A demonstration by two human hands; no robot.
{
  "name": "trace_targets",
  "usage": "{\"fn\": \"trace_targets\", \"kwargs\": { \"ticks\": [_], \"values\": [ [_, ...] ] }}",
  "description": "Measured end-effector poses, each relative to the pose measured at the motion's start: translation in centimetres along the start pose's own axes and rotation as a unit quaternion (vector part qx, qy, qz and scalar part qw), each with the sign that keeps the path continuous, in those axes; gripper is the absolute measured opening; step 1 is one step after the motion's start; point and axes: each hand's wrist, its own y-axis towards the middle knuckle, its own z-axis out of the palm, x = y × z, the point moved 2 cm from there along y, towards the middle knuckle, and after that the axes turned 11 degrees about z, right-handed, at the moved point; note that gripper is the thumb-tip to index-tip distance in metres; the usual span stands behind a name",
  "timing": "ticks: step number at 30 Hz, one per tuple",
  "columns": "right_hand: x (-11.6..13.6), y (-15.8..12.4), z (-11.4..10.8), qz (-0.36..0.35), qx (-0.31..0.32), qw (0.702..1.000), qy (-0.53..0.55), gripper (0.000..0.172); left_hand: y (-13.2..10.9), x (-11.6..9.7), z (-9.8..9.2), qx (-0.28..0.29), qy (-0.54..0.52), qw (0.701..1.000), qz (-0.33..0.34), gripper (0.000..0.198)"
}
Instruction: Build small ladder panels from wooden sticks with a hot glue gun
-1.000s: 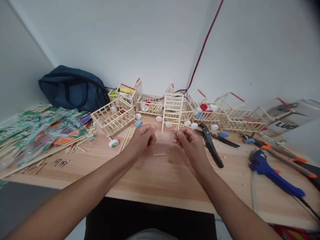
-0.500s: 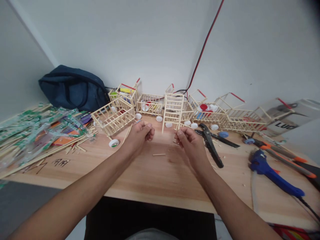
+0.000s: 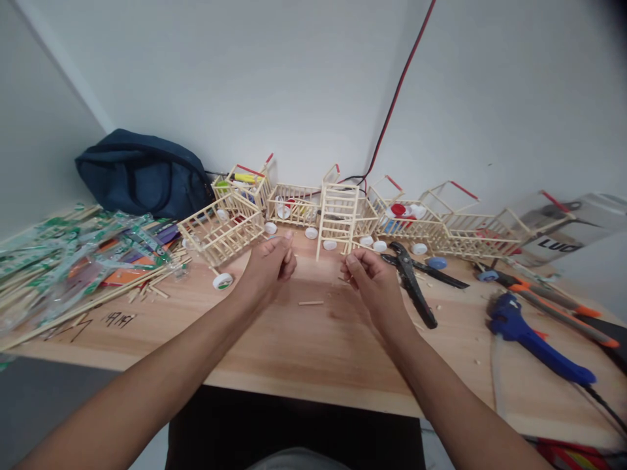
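My left hand point(image 3: 269, 264) hovers over the wooden table point(image 3: 294, 352) with its fingers curled and pressed together near a pile of thin wooden sticks point(image 3: 247, 264); what it holds is hidden. My right hand point(image 3: 369, 274) is closed in a pinch just in front of an upright stick-built ladder frame point(image 3: 337, 215), and I cannot make out what is between its fingers. Between the two hands a short stick piece point(image 3: 311, 303) lies on the table.
A row of stick-built cart frames point(image 3: 441, 225) with bottle caps lines the wall. A white cap point(image 3: 223, 281) lies at the left. Black pliers point(image 3: 411, 277), a blue glue gun point(image 3: 533, 339) and an orange-handled tool point(image 3: 553, 300) lie right. A dark blue bag point(image 3: 142, 173) and packets of sticks point(image 3: 73, 254) are left.
My left hand has drifted a little up and to the left, now covering the blue cap seen before. The right hand has barely moved.
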Motion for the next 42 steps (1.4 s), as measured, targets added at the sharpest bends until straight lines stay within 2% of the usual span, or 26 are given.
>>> {"fn": "trace_targets", "kwargs": {
  "ticks": [2, 5, 8, 14, 20, 27, 31, 42],
  "values": [
    [0.01, -0.02, 0.04, -0.002, 0.000, 1.000, -0.009, 0.024, -0.01, -0.08, 0.16, -0.006, 0.002, 1.000, -0.002, 0.037],
    [-0.04, -0.09, 0.18, -0.007, 0.009, 1.000, -0.022, 0.025, -0.07, -0.15, 0.51, 0.014, 0.031, 0.999, -0.014, 0.026],
    [-0.09, -0.12, 0.32, -0.008, 0.016, 0.999, -0.027, 0.026, -0.20, -0.17, 0.73, 0.033, 0.062, 0.997, -0.020, 0.024],
    [-0.07, -0.08, 0.42, -0.005, 0.017, 0.999, -0.031, 0.026, -0.35, 0.09, 0.67, 0.036, 0.072, 0.997, -0.018, 0.017],
    [0.34, -0.29, 0.71, -0.005, 0.015, 0.999, -0.032, 0.026, -0.19, 0.60, 0.42, 0.032, 0.071, 0.997, -0.016, 0.017],
    [0.14, -0.29, 0.91, -0.002, 0.022, 0.999, -0.032, 0.022, -0.37, 0.06, 0.73, -0.009, 0.073, 0.997, -0.040, 0.017],
    [-0.19, -0.16, 0.90, -0.005, 0.025, 0.999, -0.038, 0.021, -0.48, 0.16, 0.83, -0.012, 0.047, 0.997, -0.060, 0.020],
    [-0.26, -0.30, 0.99, 0.000, 0.024, 0.999, -0.027, 0.020, -0.45, 0.42, 0.67, -0.009, 0.048, 0.997, -0.062, 0.019]
  ]
}}
